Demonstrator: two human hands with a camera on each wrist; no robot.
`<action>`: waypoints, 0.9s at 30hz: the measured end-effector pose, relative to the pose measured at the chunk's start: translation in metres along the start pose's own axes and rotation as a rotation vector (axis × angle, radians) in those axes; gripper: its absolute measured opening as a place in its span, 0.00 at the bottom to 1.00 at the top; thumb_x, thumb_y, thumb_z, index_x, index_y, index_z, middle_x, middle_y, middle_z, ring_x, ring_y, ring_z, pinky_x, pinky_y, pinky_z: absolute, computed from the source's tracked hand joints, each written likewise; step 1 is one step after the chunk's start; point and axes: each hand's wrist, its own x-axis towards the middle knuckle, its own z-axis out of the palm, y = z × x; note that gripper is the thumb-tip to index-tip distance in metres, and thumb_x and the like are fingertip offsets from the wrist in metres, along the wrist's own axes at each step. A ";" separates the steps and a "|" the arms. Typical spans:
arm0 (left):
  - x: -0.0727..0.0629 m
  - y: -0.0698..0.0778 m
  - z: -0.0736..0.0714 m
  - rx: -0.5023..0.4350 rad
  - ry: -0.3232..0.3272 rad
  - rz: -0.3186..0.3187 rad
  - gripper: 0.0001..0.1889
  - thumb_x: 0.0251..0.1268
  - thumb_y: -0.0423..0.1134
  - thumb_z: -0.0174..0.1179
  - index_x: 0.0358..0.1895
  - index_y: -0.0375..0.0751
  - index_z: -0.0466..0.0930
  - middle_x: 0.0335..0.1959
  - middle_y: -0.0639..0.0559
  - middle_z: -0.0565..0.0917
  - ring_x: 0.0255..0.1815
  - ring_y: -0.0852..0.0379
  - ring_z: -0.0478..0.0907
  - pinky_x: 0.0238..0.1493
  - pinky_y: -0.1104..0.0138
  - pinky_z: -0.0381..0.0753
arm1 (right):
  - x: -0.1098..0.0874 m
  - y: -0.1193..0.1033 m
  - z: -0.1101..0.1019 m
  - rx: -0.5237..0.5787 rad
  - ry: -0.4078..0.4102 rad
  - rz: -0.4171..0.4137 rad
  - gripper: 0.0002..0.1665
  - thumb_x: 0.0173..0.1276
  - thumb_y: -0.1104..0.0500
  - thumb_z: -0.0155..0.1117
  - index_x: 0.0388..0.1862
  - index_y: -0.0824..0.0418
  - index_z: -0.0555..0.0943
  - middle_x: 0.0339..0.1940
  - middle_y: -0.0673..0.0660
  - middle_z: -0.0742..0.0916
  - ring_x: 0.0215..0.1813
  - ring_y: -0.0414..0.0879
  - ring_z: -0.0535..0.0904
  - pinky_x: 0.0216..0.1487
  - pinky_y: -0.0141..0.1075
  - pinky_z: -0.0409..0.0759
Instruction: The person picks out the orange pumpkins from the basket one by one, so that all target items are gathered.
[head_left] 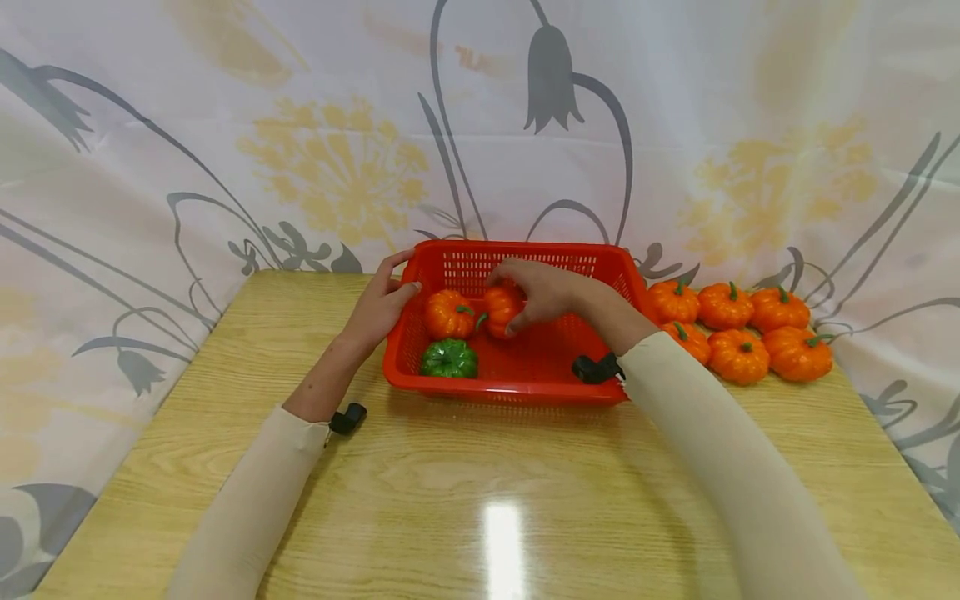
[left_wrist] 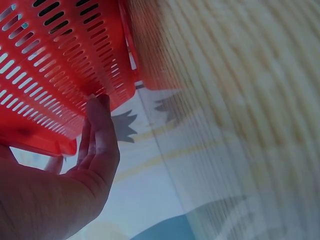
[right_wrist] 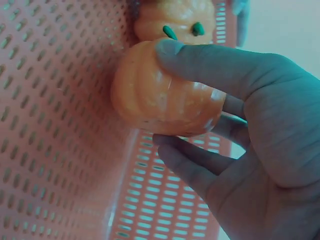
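A red plastic basket [head_left: 555, 387] with slotted walls stands on the table. My right hand [head_left: 551, 292] reaches into it and grips a small orange pumpkin [head_left: 501, 313] with a green stem. In the right wrist view the thumb lies over this pumpkin [right_wrist: 145, 95] and the other fingers curl round its far side. Left of it in the basket sit another orange pumpkin [head_left: 444, 315] and, nearer the front, a green pumpkin [head_left: 448, 360]. My left hand [head_left: 378, 307] holds the basket's left rim, thumb over the edge and fingers along the outer wall [left_wrist: 65, 65].
To the right of the basket, several orange pumpkins [head_left: 738, 357] lie in two rows on the wooden table [head_left: 420, 492]. A flower-patterned cloth [head_left: 480, 150] hangs behind the table and along its sides.
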 end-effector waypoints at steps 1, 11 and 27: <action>0.000 0.000 0.000 0.001 -0.003 0.001 0.31 0.84 0.41 0.50 0.85 0.53 0.57 0.60 0.29 0.79 0.53 0.34 0.86 0.43 0.62 0.91 | -0.001 -0.001 -0.001 0.008 0.004 0.005 0.39 0.62 0.57 0.81 0.70 0.57 0.75 0.68 0.57 0.77 0.70 0.56 0.70 0.73 0.55 0.74; 0.000 0.001 0.000 0.023 -0.003 -0.006 0.31 0.84 0.42 0.50 0.85 0.55 0.57 0.61 0.30 0.79 0.55 0.35 0.85 0.49 0.56 0.91 | -0.009 -0.010 -0.010 0.077 0.035 0.015 0.39 0.62 0.52 0.83 0.69 0.55 0.75 0.67 0.56 0.79 0.66 0.52 0.74 0.66 0.49 0.81; -0.001 0.002 0.001 0.015 -0.003 0.006 0.31 0.84 0.41 0.50 0.85 0.53 0.57 0.60 0.28 0.79 0.51 0.33 0.86 0.39 0.66 0.90 | -0.041 -0.024 -0.022 0.162 0.178 -0.091 0.41 0.64 0.52 0.81 0.73 0.56 0.73 0.66 0.55 0.80 0.60 0.52 0.78 0.64 0.47 0.82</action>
